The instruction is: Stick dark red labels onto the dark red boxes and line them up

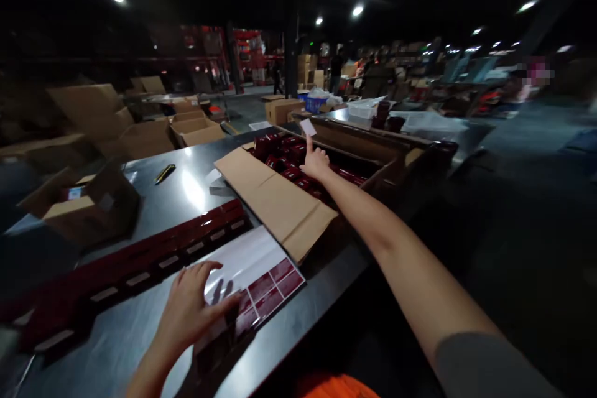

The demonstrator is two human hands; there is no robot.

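Note:
My left hand (191, 301) is over a glossy sheet of labels (237, 261) on the metal table. Its fingers are spread and the thumb reaches toward the sheet's dark red rectangles. My right hand (317, 161) is raised above an open carton holding several dark red boxes (289, 158). A small white label (308, 127) is at the tip of its stretched index finger, while the other fingers curl in. One cardboard flap (275, 199) of the carton lies folded out toward the sheet. Left of the sheet runs a row of dark red boxes (168, 261), several with pale labels on their sides.
A yellow and black cutter (165, 174) lies on the metal table (186, 186). An open small carton (84, 205) stands at the left, with more cartons (196, 127) behind. Clear plastic bins (429, 124) stand beyond the long carton. People (336, 68) are in the background.

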